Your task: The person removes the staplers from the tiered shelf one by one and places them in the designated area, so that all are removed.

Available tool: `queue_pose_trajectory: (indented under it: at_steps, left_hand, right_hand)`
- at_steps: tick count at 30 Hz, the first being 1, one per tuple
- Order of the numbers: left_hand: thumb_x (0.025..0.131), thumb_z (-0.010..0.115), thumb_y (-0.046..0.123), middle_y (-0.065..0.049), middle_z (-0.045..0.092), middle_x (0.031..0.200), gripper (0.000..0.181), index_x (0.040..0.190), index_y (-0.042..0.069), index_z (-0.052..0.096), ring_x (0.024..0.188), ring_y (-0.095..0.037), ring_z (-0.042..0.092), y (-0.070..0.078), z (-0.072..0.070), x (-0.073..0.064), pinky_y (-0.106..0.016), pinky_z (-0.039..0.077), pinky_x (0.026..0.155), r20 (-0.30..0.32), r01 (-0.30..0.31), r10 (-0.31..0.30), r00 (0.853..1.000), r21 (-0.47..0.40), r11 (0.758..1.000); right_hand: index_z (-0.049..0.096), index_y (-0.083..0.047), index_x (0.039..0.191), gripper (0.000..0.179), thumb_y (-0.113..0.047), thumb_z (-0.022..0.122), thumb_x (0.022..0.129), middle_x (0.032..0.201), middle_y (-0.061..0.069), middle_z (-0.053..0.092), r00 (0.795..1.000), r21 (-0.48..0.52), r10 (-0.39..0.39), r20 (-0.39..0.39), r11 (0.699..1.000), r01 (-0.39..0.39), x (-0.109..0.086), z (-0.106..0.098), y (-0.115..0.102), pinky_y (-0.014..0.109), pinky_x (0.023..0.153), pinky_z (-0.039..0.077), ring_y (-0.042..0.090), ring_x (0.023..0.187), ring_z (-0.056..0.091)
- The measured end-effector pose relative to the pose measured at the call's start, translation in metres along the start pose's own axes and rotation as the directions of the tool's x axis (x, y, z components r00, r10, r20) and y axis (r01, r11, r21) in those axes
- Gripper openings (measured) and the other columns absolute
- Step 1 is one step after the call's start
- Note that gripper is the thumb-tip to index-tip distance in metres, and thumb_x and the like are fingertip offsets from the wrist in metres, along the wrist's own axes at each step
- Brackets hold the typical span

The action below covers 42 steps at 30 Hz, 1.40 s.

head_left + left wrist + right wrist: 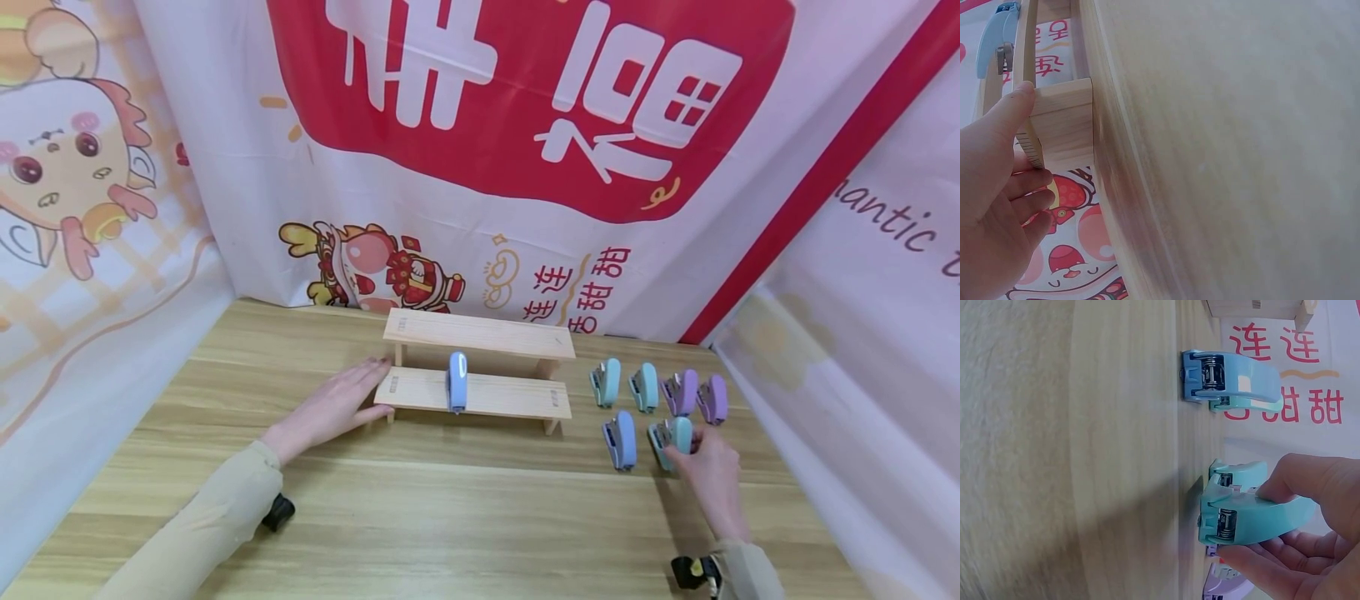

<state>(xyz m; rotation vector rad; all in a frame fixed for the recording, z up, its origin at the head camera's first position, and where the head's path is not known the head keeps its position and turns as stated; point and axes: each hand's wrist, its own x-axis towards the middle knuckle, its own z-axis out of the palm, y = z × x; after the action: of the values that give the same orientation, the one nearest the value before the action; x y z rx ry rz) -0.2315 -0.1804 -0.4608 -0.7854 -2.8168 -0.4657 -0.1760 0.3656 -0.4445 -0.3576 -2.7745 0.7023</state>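
Note:
My left hand [341,406] is at the left end of a two-step wooden shelf [513,393], thumb at the front and fingers behind. In the left wrist view the left hand [997,194] holds that end between thumb and fingers. A blue stapler [457,382] stands on the lower step. On the right, my right hand [711,467] pinches a teal stapler [679,440]; the right wrist view shows thumb and fingers on either side of this stapler [1260,519]. Whether it touches the table cannot be told.
Beside the held stapler stands another blue stapler [621,440]. Behind are two teal staplers [609,382] and two purple staplers [679,392]. Printed cloth [480,183] hangs along the back and sides of the wooden table [450,533].

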Motion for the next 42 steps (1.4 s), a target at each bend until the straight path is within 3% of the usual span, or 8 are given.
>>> queue_pose_trajectory:
  at_steps: [26,42]
  left_hand:
    - [0.091,0.071,0.036,-0.027,0.048,0.148,0.074,0.146,-0.006,0.043,0.138,-0.044,0.046,-0.0007,0.0008,-0.0009,-0.059,0.040,0.114,-0.034,-0.019,0.019,0.999,0.001,1.000]
    - [0.092,0.069,0.040,-0.026,0.045,0.151,0.078,0.149,-0.004,0.039,0.141,-0.042,0.043,-0.0002,0.0001,0.0004,-0.057,0.037,0.118,0.022,0.012,-0.012,1.000,-0.015,1.000]
  right_hand:
    - [0.061,0.009,0.099,0.033,-0.014,0.073,0.079,0.089,0.027,0.069,0.999,0.005,-0.003,0.032,1.000,0.003,0.0028,0.0068,0.0056,0.031,0.055,0.051,0.030,0.073,0.064]
    - [0.058,0.013,0.105,0.037,-0.014,0.071,0.083,0.095,0.033,0.067,0.998,-0.022,-0.017,0.064,1.000,0.018,-0.0001,0.0029,0.0017,0.046,0.066,0.059,0.035,0.078,0.066]
